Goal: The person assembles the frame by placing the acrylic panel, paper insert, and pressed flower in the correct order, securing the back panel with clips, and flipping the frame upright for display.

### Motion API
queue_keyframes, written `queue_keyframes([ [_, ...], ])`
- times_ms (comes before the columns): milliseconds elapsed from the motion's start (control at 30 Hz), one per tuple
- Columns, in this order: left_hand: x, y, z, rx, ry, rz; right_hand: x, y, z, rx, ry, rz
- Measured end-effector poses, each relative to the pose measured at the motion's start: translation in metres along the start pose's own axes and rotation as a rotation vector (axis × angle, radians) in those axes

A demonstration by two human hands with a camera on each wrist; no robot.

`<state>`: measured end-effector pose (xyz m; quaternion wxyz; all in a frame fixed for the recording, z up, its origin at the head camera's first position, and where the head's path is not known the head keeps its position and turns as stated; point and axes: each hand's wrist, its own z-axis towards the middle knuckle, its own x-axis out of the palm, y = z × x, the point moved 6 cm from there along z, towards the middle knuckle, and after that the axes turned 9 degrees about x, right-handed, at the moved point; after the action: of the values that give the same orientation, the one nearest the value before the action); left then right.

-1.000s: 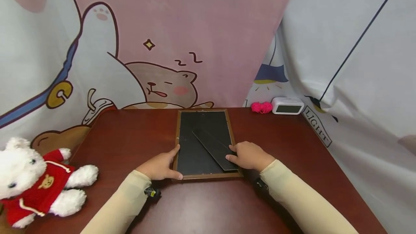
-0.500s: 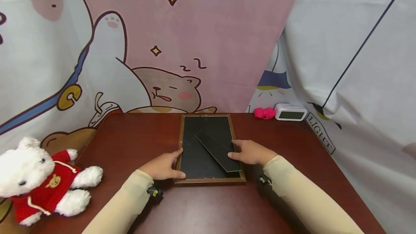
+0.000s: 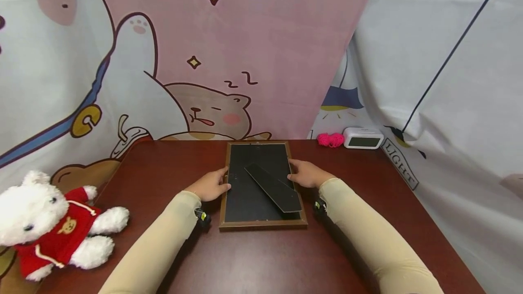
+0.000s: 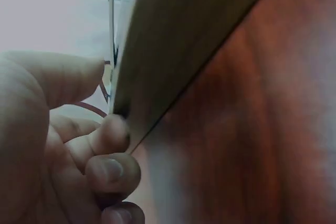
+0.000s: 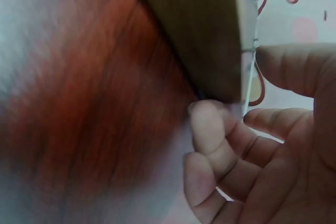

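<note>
A picture frame [image 3: 263, 224] with a brown wooden edge lies on the table, its black back panel [image 3: 247, 205] facing up. A black easel stand [image 3: 274, 188] slants across that panel. My left hand [image 3: 209, 186] grips the frame's left edge, thumb over the top. Opposite it, my right hand [image 3: 308, 173] holds the right edge the same way. In the left wrist view the fingers [image 4: 107, 174] curl against the frame's wooden side [image 4: 178, 35]. The right wrist view has curled fingers [image 5: 207, 129] at the low corner of the side.
On the reddish-brown table [image 3: 261, 257], a white digital clock [image 3: 362, 138] and a pink yarn bundle [image 3: 330, 139] stand at the back right. A white plush toy [image 3: 61, 226] in a red hoodie sits at the left. A printed curtain [image 3: 286, 49] hangs behind.
Both hands have slid away from me along the frame's sides, from near its lower corners toward the middle. The frame and stand stay about where they were. The head view tilted slightly upward.
</note>
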<state>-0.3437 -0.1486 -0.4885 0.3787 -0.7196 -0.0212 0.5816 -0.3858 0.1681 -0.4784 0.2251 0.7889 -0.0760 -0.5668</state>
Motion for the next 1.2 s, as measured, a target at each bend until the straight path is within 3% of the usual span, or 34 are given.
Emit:
queue_keyframes([
  [233, -0.006, 0.006, 0.018, -0.038, -0.032, -0.032, -0.004, -0.005, 0.013, 0.049, 0.057, 0.053],
  [467, -0.007, 0.010, 0.023, -0.069, -0.059, -0.051, -0.003, -0.011, 0.015, 0.052, 0.072, 0.108],
  [733, -0.008, 0.008, 0.023, -0.060, -0.028, -0.074, 0.000, -0.017, 0.017, 0.055, 0.059, 0.165],
  [900, -0.007, 0.005, 0.025, -0.051, 0.011, -0.032, 0.000, -0.016, 0.017, 0.052, 0.068, 0.178],
  [1200, -0.004, 0.006, 0.025, -0.089, 0.036, -0.001, -0.001, -0.014, 0.016, 0.063, 0.066, 0.192],
])
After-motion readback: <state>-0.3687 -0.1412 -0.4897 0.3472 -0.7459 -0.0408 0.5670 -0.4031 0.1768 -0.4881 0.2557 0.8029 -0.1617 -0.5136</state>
